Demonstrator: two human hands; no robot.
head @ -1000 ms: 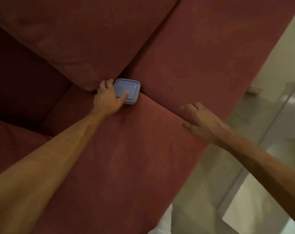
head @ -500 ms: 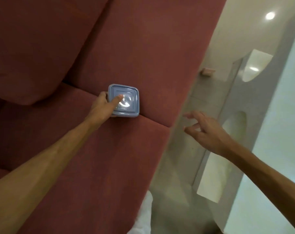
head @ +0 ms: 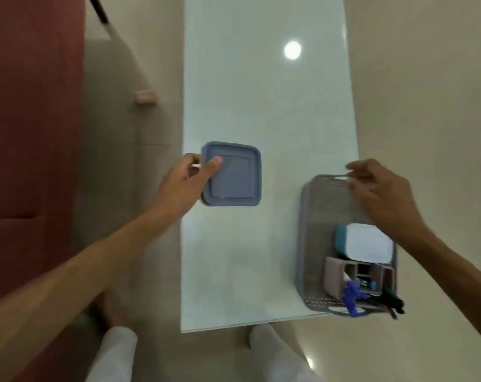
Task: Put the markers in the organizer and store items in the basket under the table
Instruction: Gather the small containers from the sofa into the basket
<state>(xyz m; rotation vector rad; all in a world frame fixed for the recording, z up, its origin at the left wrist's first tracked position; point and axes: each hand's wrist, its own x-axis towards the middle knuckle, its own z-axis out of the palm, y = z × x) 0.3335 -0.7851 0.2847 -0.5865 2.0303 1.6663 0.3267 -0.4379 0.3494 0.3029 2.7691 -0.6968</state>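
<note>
My left hand [head: 188, 183] grips a square blue lidded container [head: 233, 175] by its left edge, thumb on the lid, holding it over the white table [head: 247, 92]. A grey perforated basket [head: 324, 216] stands on the table's right side. Inside it sit a pinkish organizer [head: 335, 277] with blue and dark green markers [head: 352, 299] sticking out, and a teal and white box [head: 366, 244]. My right hand [head: 382, 194] hovers over the basket's far right rim with fingers spread, holding nothing.
A red sofa [head: 27, 133] fills the left side, with beige floor between it and the table. A small pink object [head: 146, 96] lies on the floor. My white-trousered legs [head: 115, 354] stand at the table's near edge.
The view swung from the sofa to the table. My left hand lifted the blue container off the sofa seat and carried it over the table. My right hand moved over the basket.
</note>
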